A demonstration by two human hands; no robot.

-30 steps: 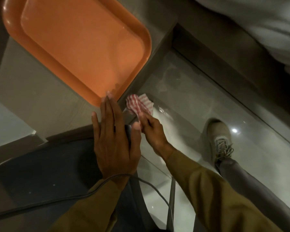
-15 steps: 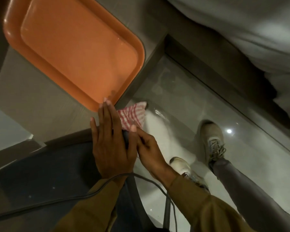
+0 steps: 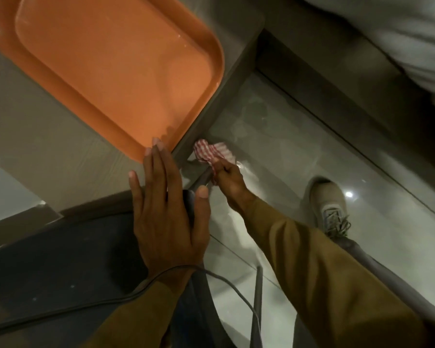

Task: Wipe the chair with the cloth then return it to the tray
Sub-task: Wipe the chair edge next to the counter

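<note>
My left hand [image 3: 165, 212] lies flat with fingers spread on the front corner of the dark blue chair seat [image 3: 60, 267]. Below the seat edge, my right hand [image 3: 230, 180] is shut on a red-and-white checked cloth [image 3: 211, 151], pressing it against the grey chair leg [image 3: 202, 180] that slants down from the corner. The orange tray [image 3: 111, 69] sits bare on the pale table [image 3: 35, 151] at upper left, its near corner just beyond my left fingertips.
A grey cable [image 3: 91, 305] runs across the seat and over my left wrist. My shoe [image 3: 328, 204] stands on the glossy tiled floor [image 3: 286, 136] at right. Another thin chair leg [image 3: 258, 305] drops below. White bedding [image 3: 399, 33] fills the upper right corner.
My right hand has slid the cloth away from the seat corner, farther down along the chair leg. My left hand stays flat on the seat. One foot has dropped out of view.
</note>
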